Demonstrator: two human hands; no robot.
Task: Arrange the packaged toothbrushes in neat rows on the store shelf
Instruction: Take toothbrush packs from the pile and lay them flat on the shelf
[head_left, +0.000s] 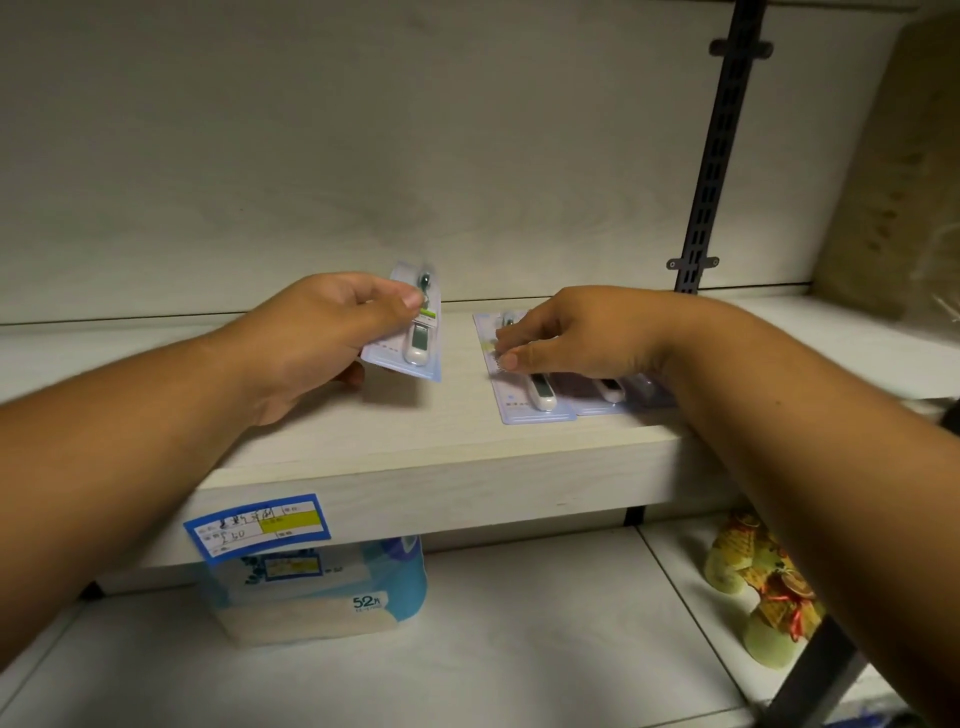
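The pale shelf (415, 457) bore a flat row of toothbrush packs (597, 401) at right. The left hand (322, 332) pinched a lifted pack (413, 338) — tilted above the board — while the right hand (576, 332) clamped thumb and curled fingers on the row's leftmost pack (522, 406).

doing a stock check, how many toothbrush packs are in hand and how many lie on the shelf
held pack in left hand: 1
lying packs on shelf, beneath right hand: 3 (last one partly hidden)
total: 4
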